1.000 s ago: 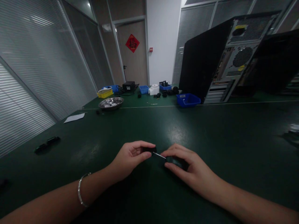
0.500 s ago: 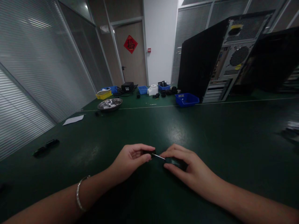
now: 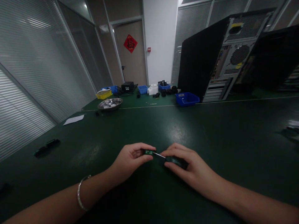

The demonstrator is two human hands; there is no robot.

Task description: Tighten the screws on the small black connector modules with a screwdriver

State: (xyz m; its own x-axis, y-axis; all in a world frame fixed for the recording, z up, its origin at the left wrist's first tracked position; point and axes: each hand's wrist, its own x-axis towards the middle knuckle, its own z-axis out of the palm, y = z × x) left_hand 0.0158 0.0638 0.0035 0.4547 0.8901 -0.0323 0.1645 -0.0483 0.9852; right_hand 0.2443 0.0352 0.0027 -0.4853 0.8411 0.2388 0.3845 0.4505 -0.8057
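Green board [image 3: 149, 152], small and partly covered by fingers, is held just above the near middle of a dark green table [image 3: 130, 127]. The left hand [image 3: 130, 158] pinches it between thumb and fingers; a silver bracelet [image 3: 79, 193] circles that wrist. The right hand [image 3: 195, 165] grips the dark handle of a screwdriver [image 3: 174, 160], its thin shaft pointing left to the board's right end; whether the tip touches is too small to tell. Farther out, a dark stick-like object [image 3: 46, 147] and a sheet of paper [image 3: 73, 119] lie to the left. On the far side are a metal dish [image 3: 109, 109] at left, a blue tray [image 3: 188, 102] right of centre, and beside it a tall black computer case [image 3: 198, 62].
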